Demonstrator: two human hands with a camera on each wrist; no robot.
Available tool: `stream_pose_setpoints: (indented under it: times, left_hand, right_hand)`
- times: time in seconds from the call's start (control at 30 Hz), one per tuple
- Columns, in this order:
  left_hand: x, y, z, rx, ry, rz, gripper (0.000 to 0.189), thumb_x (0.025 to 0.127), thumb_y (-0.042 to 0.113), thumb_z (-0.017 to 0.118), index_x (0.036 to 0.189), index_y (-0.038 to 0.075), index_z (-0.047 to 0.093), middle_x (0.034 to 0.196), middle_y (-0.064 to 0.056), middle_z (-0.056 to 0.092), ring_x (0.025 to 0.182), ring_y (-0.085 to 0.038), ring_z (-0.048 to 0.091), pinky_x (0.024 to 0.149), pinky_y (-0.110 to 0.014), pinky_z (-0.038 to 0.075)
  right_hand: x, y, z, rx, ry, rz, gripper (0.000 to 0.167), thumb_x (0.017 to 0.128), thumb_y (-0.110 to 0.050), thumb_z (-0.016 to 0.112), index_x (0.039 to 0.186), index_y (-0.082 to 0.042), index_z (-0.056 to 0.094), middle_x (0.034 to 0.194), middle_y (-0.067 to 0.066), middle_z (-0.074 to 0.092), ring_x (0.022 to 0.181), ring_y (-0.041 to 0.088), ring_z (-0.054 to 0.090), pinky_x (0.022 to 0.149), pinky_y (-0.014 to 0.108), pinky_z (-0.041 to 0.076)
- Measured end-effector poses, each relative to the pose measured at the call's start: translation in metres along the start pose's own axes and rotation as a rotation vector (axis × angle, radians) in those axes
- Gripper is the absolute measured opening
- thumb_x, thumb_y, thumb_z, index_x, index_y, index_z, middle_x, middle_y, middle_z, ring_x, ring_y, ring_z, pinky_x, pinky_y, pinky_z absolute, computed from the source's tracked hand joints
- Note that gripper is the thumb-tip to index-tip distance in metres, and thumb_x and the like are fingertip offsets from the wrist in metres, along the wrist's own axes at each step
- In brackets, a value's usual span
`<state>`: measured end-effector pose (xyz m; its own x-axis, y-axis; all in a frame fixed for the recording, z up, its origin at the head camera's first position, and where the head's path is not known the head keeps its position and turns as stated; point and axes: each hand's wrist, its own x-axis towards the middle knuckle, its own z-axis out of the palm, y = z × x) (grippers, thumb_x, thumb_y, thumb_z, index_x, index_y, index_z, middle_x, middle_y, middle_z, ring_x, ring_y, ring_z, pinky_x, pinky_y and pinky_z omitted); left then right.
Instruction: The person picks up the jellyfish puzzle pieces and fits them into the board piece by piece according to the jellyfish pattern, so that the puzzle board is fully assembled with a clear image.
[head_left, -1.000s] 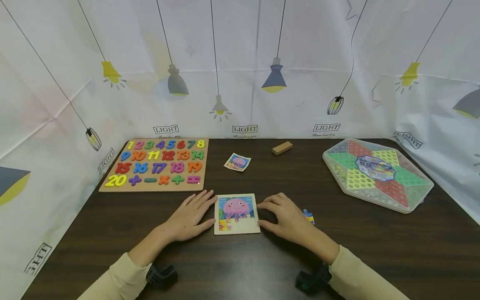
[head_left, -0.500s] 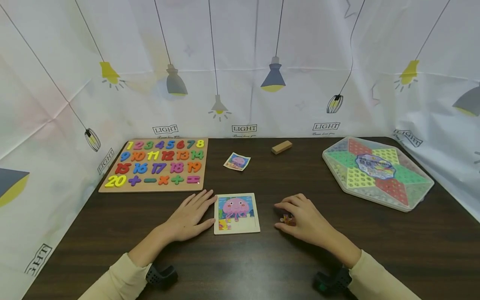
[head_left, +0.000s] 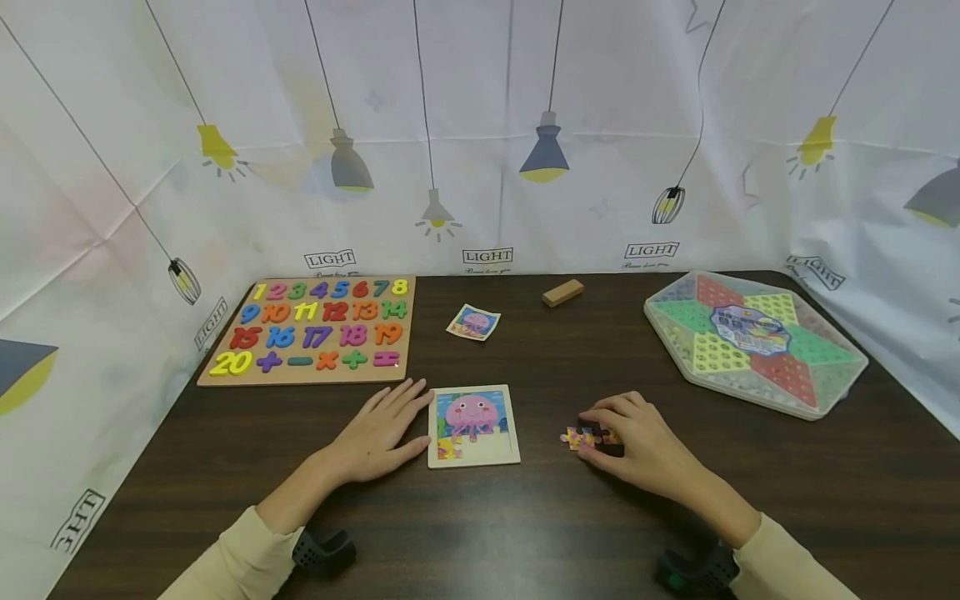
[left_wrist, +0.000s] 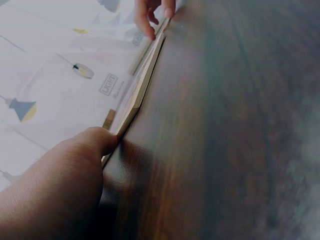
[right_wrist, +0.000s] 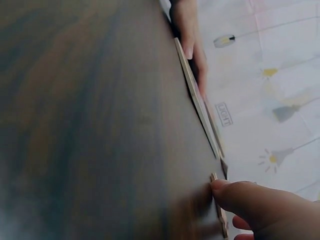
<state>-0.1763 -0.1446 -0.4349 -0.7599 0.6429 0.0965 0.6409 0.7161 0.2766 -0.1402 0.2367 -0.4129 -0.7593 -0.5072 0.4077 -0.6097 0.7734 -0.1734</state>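
Note:
A square jigsaw tray [head_left: 486, 451] lies on the dark table, its pink jellyfish picture covering the upper part and bare wood showing at lower right. My left hand [head_left: 381, 433] lies flat at the tray's left side, fingers spread; in the left wrist view the thumb [left_wrist: 102, 140] touches the tray's edge. To the right, my right hand [head_left: 637, 437] arches low over loose puzzle pieces [head_left: 577, 438], thumb and fingers apart around them. In the right wrist view the right thumb [right_wrist: 225, 189] is right at the edge of a piece [right_wrist: 220, 215]. The palm partly hides other pieces.
A number board [head_left: 300, 373] stands at the back left. Beyond the tray are a small jellyfish card [head_left: 474, 322] and a wooden block [head_left: 562, 292]. A hexagonal game box [head_left: 750, 346] occupies the back right. Printed cloth [head_left: 480, 100] hangs behind the table.
My right hand has left the tray's right edge and moved rightward over the loose pieces, uncovering some of them. The left hand and the tray have stayed in place.

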Motion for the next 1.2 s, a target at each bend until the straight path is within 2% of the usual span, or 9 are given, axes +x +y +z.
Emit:
stream_pose_setpoints:
  times: [0.17, 0.57, 1.2]
  left_hand:
    - [0.0003, 0.0006, 0.0001, -0.005, -0.004, -0.006, 0.066, 0.094, 0.053, 0.034, 0.146, 0.014, 0.023, 0.152, -0.006, 0.016, 0.139, -0.022, 0.008, 0.109, -0.045, 0.009]
    - [-0.0001, 0.0011, -0.0004, -0.007, -0.008, -0.012, 0.065, 0.094, 0.052, 0.035, 0.146, 0.015, 0.024, 0.151, -0.006, 0.017, 0.139, -0.022, 0.010, 0.109, -0.046, 0.010]
    - [-0.0005, 0.0018, -0.0002, -0.005, 0.004, -0.002, 0.065, 0.094, 0.051, 0.036, 0.146, 0.013, 0.025, 0.151, -0.008, 0.018, 0.139, -0.024, 0.010, 0.109, -0.046, 0.010]
  right_hand:
    - [-0.0063, 0.0037, 0.0004, 0.003, 0.032, -0.002, 0.035, 0.070, -0.033, 0.078, 0.098, -0.012, 0.070, 0.099, 0.004, 0.061, 0.091, 0.021, 0.049, 0.071, 0.041, 0.040]
    - [-0.0089, 0.0048, 0.0014, 0.027, 0.031, 0.009, 0.032, 0.071, -0.030, 0.078, 0.096, -0.012, 0.070, 0.099, 0.004, 0.061, 0.092, 0.021, 0.049, 0.072, 0.042, 0.039]
    - [-0.0100, 0.0091, 0.0043, 0.087, 0.097, -0.071, 0.026, 0.068, -0.017, 0.080, 0.093, -0.012, 0.070, 0.096, 0.002, 0.061, 0.089, 0.019, 0.048, 0.070, 0.041, 0.038]
